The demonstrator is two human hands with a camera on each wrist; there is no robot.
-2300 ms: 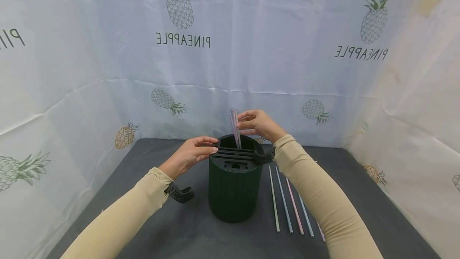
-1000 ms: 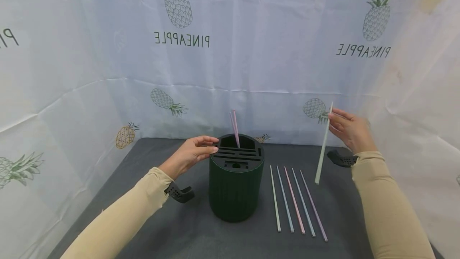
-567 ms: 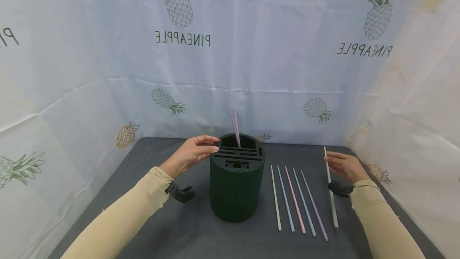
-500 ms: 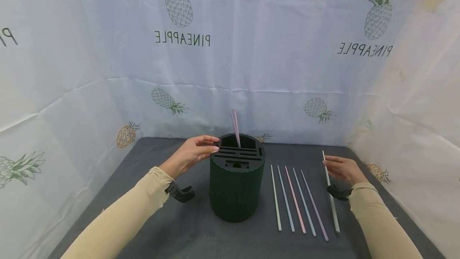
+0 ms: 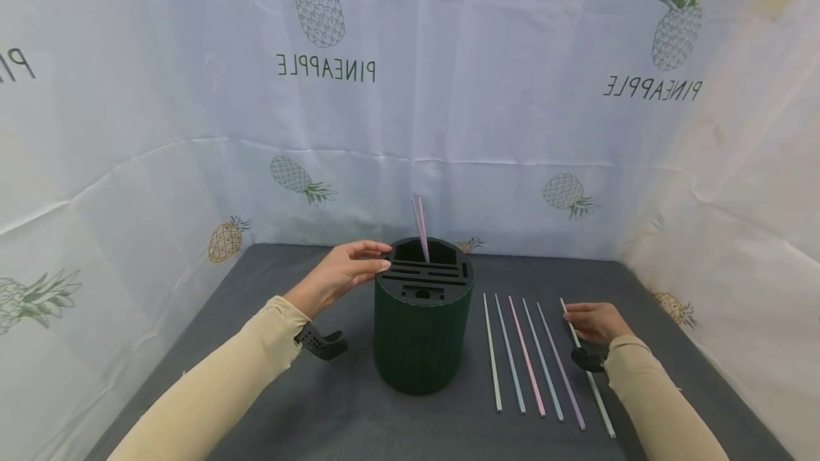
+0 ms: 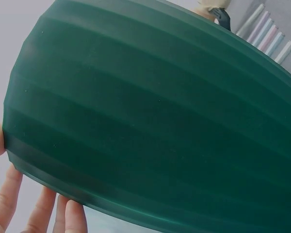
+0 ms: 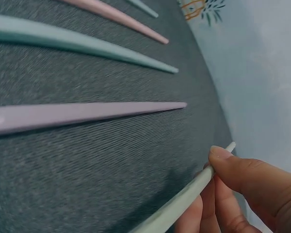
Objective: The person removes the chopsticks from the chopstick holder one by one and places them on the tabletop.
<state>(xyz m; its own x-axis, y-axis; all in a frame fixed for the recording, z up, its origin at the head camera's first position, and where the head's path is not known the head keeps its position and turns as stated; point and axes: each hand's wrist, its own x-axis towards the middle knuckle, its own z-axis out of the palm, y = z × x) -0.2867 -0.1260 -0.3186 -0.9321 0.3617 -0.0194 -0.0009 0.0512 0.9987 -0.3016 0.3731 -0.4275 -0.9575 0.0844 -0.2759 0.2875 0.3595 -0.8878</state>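
A: Where's the right hand (image 5: 596,322)?

B: Low over the bench (image 5: 307,404), on the far right, pinching the pale green stick (image 5: 598,397).

A: From the head view I can hardly read that grip.

B: The right wrist view gives it plainly: thumb on one side, fingers on the other, close to the thin tip, with a shadow on the bench beneath. Whether the stick touches down, I can't tell.

A: And the left hand (image 5: 346,272)?

B: Loosely extended, thumb at the top edge of the holder (image 5: 419,347), fingers at its side. The head view hides the lower ones; the left wrist view shows several tips resting along the outer wall, which turns out to be faceted in broad bands.

A: Anything in the holder?

B: For that you need the head view: two sticks (image 5: 423,226), pink and purple, leaning in the large rear compartment, behind the narrow slots.

A: And the others?

B: Five more (image 5: 561,368) lie side by side between holder and right hand. The right wrist view catches some tapered tips; the left wrist view, thick ends in an upper corner.
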